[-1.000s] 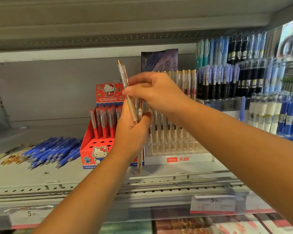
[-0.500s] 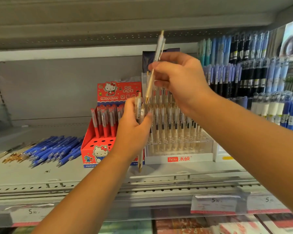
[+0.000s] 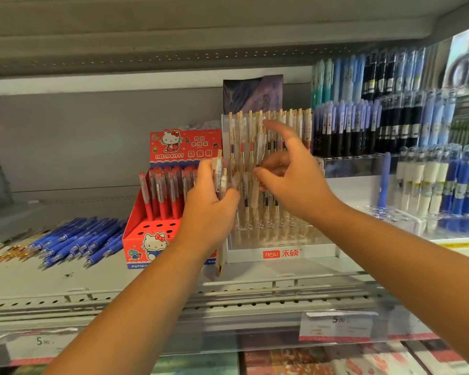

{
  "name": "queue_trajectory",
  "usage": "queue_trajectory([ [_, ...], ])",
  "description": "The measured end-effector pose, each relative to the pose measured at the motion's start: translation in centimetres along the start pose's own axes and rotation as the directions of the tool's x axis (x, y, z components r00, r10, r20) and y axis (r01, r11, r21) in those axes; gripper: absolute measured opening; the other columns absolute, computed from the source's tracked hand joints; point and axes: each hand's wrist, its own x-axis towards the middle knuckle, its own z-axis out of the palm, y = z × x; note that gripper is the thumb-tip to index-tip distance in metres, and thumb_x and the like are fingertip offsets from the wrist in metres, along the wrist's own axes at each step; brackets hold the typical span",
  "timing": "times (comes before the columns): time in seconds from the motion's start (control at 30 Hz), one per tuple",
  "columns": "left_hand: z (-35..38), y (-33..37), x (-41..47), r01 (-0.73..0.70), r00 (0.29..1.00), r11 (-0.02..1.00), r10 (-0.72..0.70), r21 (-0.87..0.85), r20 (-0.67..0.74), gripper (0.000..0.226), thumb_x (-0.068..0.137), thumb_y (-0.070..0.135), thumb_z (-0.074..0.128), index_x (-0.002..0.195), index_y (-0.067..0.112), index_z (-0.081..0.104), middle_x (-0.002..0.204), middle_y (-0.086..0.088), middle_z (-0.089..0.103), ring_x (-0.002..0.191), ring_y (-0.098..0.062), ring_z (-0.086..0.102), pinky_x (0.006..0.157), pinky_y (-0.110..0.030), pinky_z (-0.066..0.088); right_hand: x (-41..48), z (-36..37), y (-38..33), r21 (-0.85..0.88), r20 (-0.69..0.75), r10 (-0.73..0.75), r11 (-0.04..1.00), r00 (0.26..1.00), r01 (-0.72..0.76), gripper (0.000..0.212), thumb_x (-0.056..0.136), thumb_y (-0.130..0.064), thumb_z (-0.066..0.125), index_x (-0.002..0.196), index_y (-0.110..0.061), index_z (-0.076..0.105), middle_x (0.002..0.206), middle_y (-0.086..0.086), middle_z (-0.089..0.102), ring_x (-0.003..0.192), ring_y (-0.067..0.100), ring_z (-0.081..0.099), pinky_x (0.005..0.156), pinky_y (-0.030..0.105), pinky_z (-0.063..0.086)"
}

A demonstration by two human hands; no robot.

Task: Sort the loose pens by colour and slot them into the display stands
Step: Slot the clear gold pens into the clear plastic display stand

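Loose gold pens [image 3: 11,254]: they lay on the shelf [image 3: 52,280], farthest left of the clear stand [image 3: 282,253].
Loose blue pens [image 3: 76,242]: a heap lay flat on the shelf, well left of the clear stand.
Red box [image 3: 146,239]: it stood just left of the clear stand, with red pens [image 3: 163,196] upright in its back rows.
Left hand [image 3: 209,212]: you held it before the clear stand's left edge. Your fingers were wrapped round a bundle of clear pens [image 3: 220,180] with gold clips. The bundle stood upright, its tips hanging below your palm.
Clear stand: it sat on the shelf, marked "hesu", with rows of clear gold-clipped pens upright in it.
Right hand [image 3: 293,180]: you held it before the clear stand's middle rows. One finger was raised well apart from your thumb, the rest loosely curled at the slotted pens. Whether they pinched one, I cannot tell.
Blue and black pens [image 3: 363,125]: tiered racks of them stood right of the clear stand.
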Motion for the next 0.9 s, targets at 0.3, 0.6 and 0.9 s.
queue_trajectory([
  [0.3, 0.0, -0.2, 0.0, -0.008, 1.000, 0.996, 0.008, -0.089, 0.000, 0.041, 0.094, 0.006, 0.049, 0.117, 0.039, 0.049, 0.076, 0.010, 0.062, 0.062, -0.009, 0.056, 0.053, -0.024, 0.044, -0.9, 1.4, 1.0, -0.148, 0.137, -0.046, 0.987, 0.990, 0.066, 0.074, 0.085, -0.013, 0.075, 0.137, -0.046, 0.035, 0.080, -0.004, 0.067, 0.069, 0.005, 0.067, 0.070, 0.026, 0.061],
  [0.6, 0.0, 0.0, 0.0, -0.028, 0.996, 0.996, 0.021, -0.080, -0.084, 0.032, 0.093, 0.015, 0.051, 0.110, 0.043, 0.051, 0.081, 0.006, 0.069, 0.059, -0.011, 0.057, 0.057, -0.039, 0.046, -1.2, 1.4, 1.1, -0.316, 0.284, 0.008, 0.945, 0.959, 0.086, 0.064, 0.088, -0.011, 0.070, 0.131, -0.041, 0.033, 0.082, -0.006, 0.062, 0.064, 0.005, 0.063, 0.068, 0.034, 0.060],
  [0.9, -0.2, 0.5, -0.2, -0.040, 0.990, 0.988, 0.019, -0.146, -0.142, 0.014, 0.100, 0.015, 0.050, 0.107, 0.026, 0.046, 0.080, 0.003, 0.072, 0.053, -0.012, 0.059, 0.049, -0.026, 0.050, -1.6, 1.4, 0.4, -0.439, 0.322, 0.010, 0.888, 0.947, 0.140, 0.067, 0.090, -0.023, 0.069, 0.138, -0.037, 0.024, 0.077, -0.007, 0.063, 0.067, 0.008, 0.064, 0.065, 0.039, 0.060],
])
